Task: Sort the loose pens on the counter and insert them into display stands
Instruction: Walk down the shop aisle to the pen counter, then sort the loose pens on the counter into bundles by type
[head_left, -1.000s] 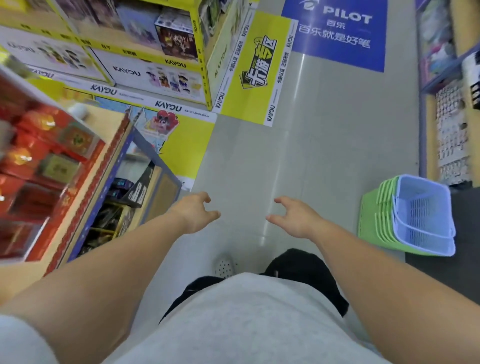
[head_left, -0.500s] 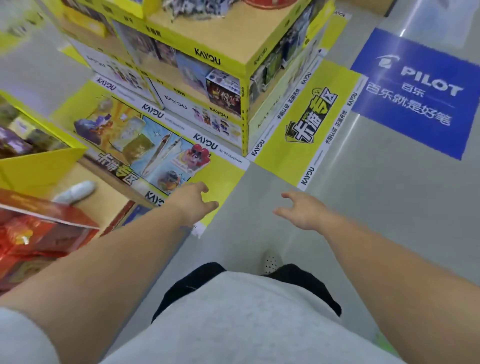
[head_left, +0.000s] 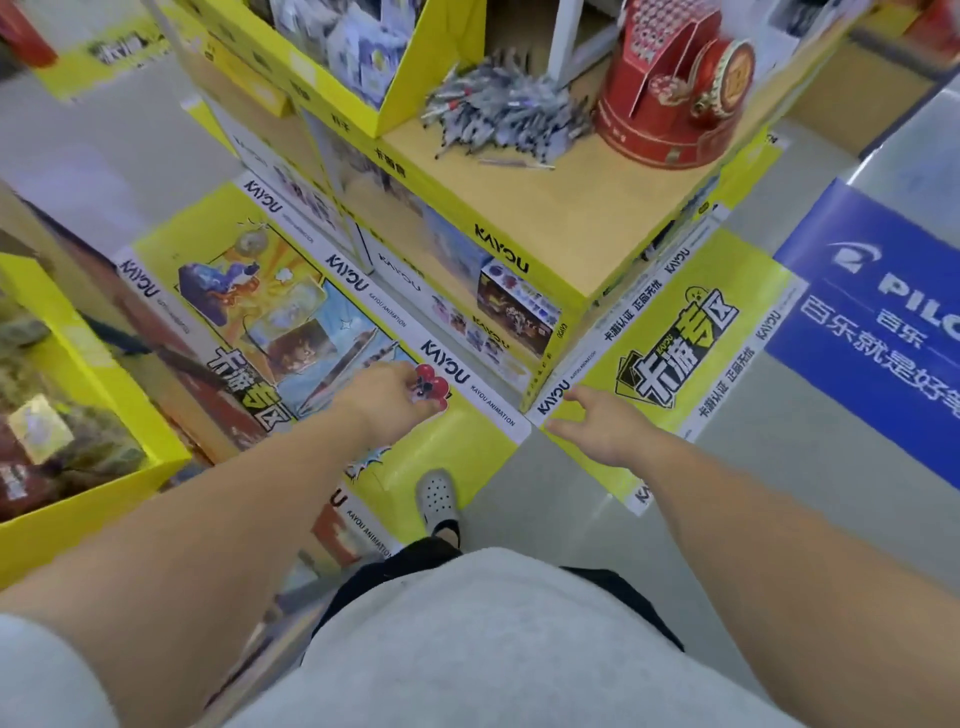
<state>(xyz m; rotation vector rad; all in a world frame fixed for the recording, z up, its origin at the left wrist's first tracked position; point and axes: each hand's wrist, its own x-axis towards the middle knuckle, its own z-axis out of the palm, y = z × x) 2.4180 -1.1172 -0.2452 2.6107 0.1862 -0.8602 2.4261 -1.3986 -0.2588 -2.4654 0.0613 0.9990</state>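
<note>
Yellow-edged counter (head_left: 597, 218) with loose pens (head_left: 501, 117) well beyond empty, relaxed left hand (head_left: 387, 400) and right hand (head_left: 605, 426)

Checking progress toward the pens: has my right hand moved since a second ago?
Yes. The right hand went forward: earlier short of the yellow KAYOU floor sticker, it now overlaps its near corner.

Open room lies over the counter's (head_left: 545, 221) near corner. Behind it, the pens (head_left: 504, 111) are hemmed by a yellow box (head_left: 423, 60) on the left and a red stand (head_left: 670, 104) at the right edge.
</note>
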